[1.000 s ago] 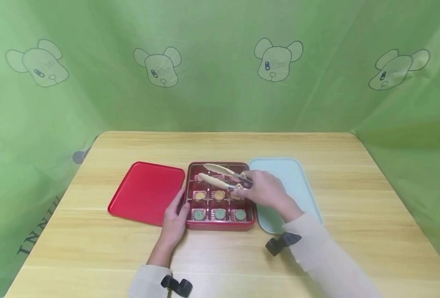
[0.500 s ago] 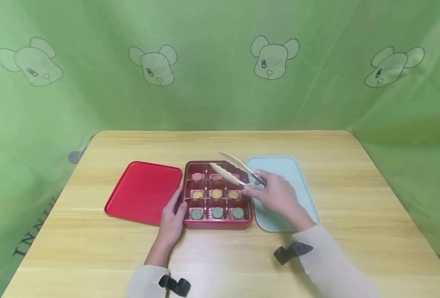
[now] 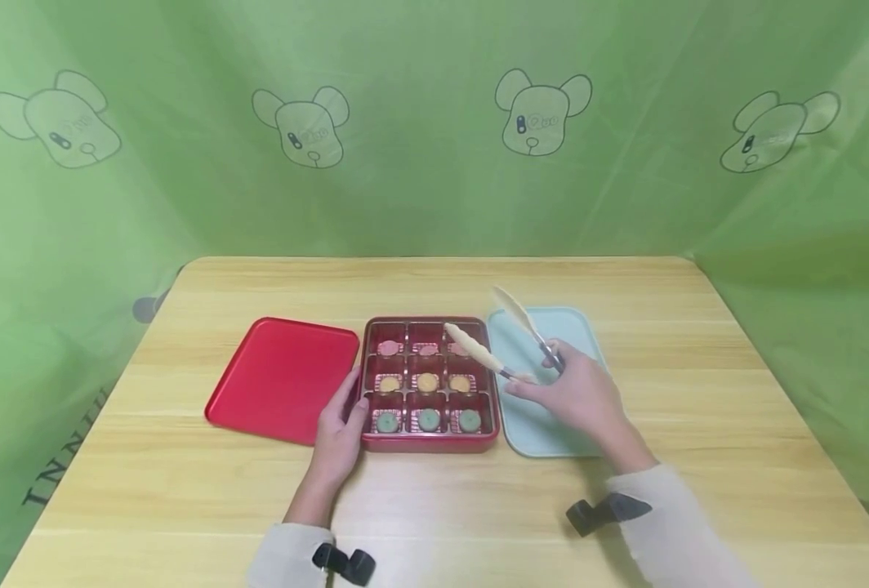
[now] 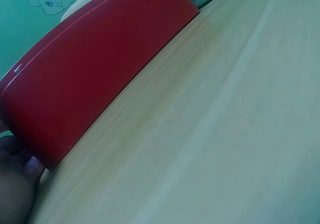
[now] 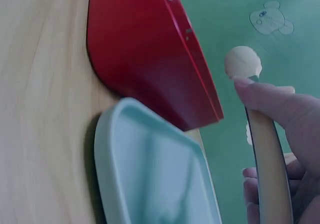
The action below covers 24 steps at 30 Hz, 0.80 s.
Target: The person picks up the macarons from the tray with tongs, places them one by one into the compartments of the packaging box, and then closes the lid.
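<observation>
My right hand (image 3: pixel 581 392) grips a pair of tongs (image 3: pixel 473 346) with cream scalloped tips, thumb on one arm and fingers on the other. The tongs' arms are spread, with nothing between the tips, over the right side of the red divided box (image 3: pixel 430 443). In the right wrist view the thumb presses a metal tong arm (image 5: pixel 270 169). My left hand (image 3: pixel 339 437) holds the box's left side, thumb at its rim. Small moulded cakes fill the compartments: a pink row (image 3: pixel 389 348) at the back, yellow (image 3: pixel 427 382) in the middle, green (image 3: pixel 429 420) in front.
A red lid (image 3: pixel 283 380) lies left of the box, close to the left hand. To the right, under the right hand, sits a pale blue tray (image 3: pixel 545 441). A green curtain (image 3: pixel 434 180) hangs behind the wooden table (image 3: pixel 184 490).
My right hand has drawn the tongs back to the right, from above the box toward the blue tray, and their arms have spread wider. My left hand keeps its place on the box.
</observation>
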### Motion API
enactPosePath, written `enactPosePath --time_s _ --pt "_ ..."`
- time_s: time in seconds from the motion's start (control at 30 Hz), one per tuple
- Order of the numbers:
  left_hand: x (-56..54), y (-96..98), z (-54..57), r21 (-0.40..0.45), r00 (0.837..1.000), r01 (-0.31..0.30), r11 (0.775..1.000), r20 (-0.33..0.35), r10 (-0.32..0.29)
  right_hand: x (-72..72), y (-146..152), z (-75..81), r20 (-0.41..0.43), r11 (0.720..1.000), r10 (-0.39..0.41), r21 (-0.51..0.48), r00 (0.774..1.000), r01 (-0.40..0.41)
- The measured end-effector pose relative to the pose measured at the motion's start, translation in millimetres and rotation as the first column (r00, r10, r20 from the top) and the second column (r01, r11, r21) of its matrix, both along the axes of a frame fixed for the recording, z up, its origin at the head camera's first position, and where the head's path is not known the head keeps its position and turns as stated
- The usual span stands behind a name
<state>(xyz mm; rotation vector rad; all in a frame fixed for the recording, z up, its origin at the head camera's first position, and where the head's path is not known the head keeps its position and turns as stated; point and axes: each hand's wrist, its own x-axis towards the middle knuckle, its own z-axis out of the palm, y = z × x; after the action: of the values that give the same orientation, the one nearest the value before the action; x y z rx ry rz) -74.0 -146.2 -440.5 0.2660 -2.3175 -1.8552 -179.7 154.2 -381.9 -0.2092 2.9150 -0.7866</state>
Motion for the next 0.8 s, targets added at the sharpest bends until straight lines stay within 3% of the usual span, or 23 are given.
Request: enactPosePath --time_s 0.27,0.4,0.5,0.67,0.73,0.8 --pt "0.3 0.5 3.0 0.006 1.0 0.006 1.0 -0.014 -0.005 1.4 29 1.9 0.047 0.993 -0.112 -0.03 0.993 0.114" --pt "0.1 0.5 3.8 0.008 1.0 0.007 1.0 -0.025 -0.006 0.3 50 1.1 0.084 0.975 -0.211 -0.058 0.974 0.216" --pt "-0.3 1.0 3.8 0.004 0.999 0.012 1.0 -0.036 -0.012 -0.7 70 -0.9 0.135 0.941 -0.306 -0.105 0.942 0.321" --pt "-0.8 1.7 3.7 0.0 1.0 0.009 1.0 -0.028 -0.009 -1.3 105 -12.4 0.231 0.84 -0.447 -0.224 0.864 0.495" --pt "-0.9 1.8 4.0 0.0 1.0 0.006 1.0 -0.019 -0.006 -1.2 118 -18.5 0.25 0.802 -0.494 -0.241 0.833 0.547" --pt "-1.0 2.1 4.4 0.0 1.0 0.006 1.0 -0.012 -0.006 -1.3 129 -23.7 0.249 0.785 -0.53 -0.217 0.811 0.58"
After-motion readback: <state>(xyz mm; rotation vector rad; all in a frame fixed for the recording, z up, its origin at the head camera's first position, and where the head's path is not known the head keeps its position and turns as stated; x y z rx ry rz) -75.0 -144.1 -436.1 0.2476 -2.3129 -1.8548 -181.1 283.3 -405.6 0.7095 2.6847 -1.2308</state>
